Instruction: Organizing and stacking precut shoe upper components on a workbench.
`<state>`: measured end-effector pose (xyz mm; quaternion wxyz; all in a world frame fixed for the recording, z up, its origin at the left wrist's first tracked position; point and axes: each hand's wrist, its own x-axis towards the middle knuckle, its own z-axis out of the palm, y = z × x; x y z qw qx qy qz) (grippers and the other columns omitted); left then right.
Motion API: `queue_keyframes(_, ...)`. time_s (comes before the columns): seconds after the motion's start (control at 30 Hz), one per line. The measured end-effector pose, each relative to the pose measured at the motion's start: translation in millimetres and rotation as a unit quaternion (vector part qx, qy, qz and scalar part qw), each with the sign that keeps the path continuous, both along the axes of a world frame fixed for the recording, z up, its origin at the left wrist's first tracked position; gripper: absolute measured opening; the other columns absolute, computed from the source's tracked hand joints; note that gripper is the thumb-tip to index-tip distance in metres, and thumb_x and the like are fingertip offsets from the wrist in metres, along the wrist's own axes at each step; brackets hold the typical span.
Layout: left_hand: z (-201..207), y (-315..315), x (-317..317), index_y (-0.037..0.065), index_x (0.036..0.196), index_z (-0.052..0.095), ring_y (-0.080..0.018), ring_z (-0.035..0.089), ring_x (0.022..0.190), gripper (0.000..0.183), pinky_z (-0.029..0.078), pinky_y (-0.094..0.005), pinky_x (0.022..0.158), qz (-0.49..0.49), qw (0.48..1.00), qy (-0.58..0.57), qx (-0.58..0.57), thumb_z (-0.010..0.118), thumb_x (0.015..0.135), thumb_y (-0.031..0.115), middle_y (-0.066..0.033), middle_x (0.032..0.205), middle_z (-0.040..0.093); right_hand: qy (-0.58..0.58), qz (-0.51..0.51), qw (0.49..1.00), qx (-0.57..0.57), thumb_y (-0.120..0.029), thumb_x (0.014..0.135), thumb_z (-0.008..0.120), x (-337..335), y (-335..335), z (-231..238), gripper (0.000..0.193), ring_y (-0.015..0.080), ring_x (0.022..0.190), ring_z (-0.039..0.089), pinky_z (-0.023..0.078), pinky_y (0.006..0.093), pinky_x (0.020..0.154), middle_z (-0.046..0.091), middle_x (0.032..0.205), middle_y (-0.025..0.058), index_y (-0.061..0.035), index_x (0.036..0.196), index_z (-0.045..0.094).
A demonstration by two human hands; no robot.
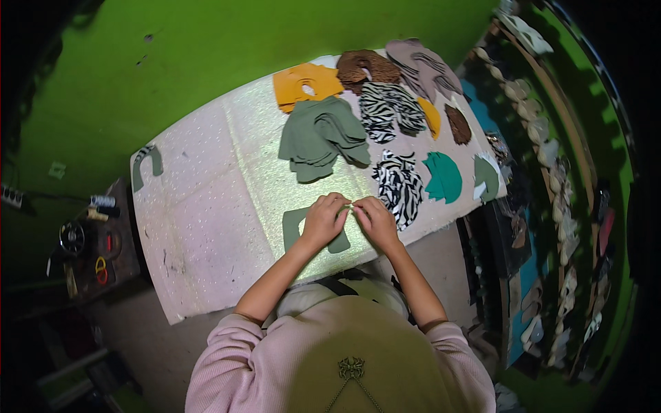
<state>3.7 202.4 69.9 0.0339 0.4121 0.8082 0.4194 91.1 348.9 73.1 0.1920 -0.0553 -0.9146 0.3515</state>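
1 head-worn fisheye view looks down — from nearby — onto the table [196, 199].

Grey-green cutout [292, 233] — matt cloth, smooth. Tbl cover [196, 213] — glossy, plastic-like. Brown pcs [352, 66]: rough, crinkly. Pendant [351, 368]: dull metal.

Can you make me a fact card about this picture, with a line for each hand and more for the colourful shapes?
Left hand: over a flat, dark green, U-shaped cloth-like piece
Right hand: beside the left, fingertips close together
At the fingertips: a tiny whitish bit, too small to identify
Nearest on the right: black-and-white zebra-striped pieces
Ahead of the hands: a stack of grey-green curved pieces
Far edge: orange-yellow pieces, wrinkly brown pieces, mauve pieces
Table: pale, glittery top
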Motion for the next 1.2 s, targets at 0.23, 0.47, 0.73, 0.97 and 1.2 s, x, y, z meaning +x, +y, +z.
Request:
queue_keyframes(0.23, 4, 64, 1, 0.008, 0.103, 0.063, -0.0281, 0.057, 0.089, 0.024, 0.046, -0.0373, 0.077, -0.11, 0.993, 0.047, 0.008, 0.063, 0.079, 0.013, -0.0075, 0.098, 0.06, 0.005, -0.177, 0.984, -0.011, -0.01, 0.082, 0.064, 43, 33, -4, 0.016, 0.0296, 0.087, 0.058, 0.046, 0.037, 0.073, 0.06, 0.092, 0.0095, -0.007, 0.097, 0.062)
queue_keyframes(0.47, -2, 99, 5, 0.007, 0.12, 0.056, -0.029, 0.055, 0.093, 0.045, 0.046, -0.0376, 0.079, -0.119, 0.988, 0.095, -0.001, 0.067, 0.078, 0.02, -0.011, 0.108, 0.056, 0.027, -0.28, 0.96, 0.005, -0.011, 0.08, 0.065, 63, 46, -18, 0.036, 0.0341, 0.1, 0.052, 0.043, 0.0403, 0.085, 0.054, 0.108, 0.0144, -0.0028, 0.113, 0.054)
queue_keyframes(0.73, -4, 113, 8, 0.005, 0.119, 0.057, -0.0289, 0.055, 0.091, 0.048, 0.046, -0.0373, 0.077, -0.098, 0.99, 0.095, -0.022, 0.07, 0.075, 0.022, -0.0107, 0.105, 0.056, 0.04, -0.287, 0.955, -0.057, -0.008, 0.078, 0.066, 67, 48, -26, 0.045, 0.0368, 0.101, 0.051, 0.042, 0.0421, 0.087, 0.049, 0.11, 0.018, -0.0005, 0.118, 0.048)
queue_keyframes(0.97, -5, 116, 5, 0.004, 0.107, 0.057, -0.0297, 0.055, 0.09, 0.041, 0.045, -0.0383, 0.075, -0.1, 0.992, 0.079, -0.016, 0.071, 0.072, 0.019, -0.0106, 0.102, 0.056, 0.034, -0.278, 0.95, -0.134, -0.003, 0.076, 0.066, 65, 43, -23, 0.048, 0.0368, 0.1, 0.05, 0.042, 0.0411, 0.086, 0.048, 0.11, 0.0184, 0.0004, 0.12, 0.046)
queue_keyframes(1.2, 0, 121, 1, 0.005, 0.095, 0.051, -0.0318, 0.055, 0.085, 0.037, 0.045, -0.0395, 0.072, -0.095, 0.994, 0.049, -0.012, 0.074, 0.069, 0.018, -0.0118, 0.093, 0.053, 0.035, -0.281, 0.955, -0.085, -0.002, 0.075, 0.065, 65, 45, -35, 0.049, 0.0375, 0.102, 0.049, 0.042, 0.0419, 0.088, 0.047, 0.11, 0.0189, 0.0007, 0.12, 0.046)
